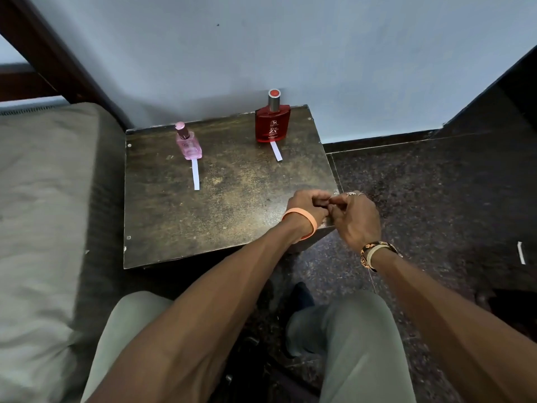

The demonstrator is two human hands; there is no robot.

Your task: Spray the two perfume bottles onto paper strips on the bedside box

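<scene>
On bedside box [174,216] | pink bottle [188,142], red bottle [272,123] capped, upright | both hands' fingers [315,200] curled together, empty

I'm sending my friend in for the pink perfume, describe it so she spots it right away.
Find the dark, worn bedside box between the bed and the wall. Near its back left corner stands the pink perfume bottle, a white paper strip lying before it. Unlike the red bottle at the back right, it is smaller, pale and see-through.
</scene>
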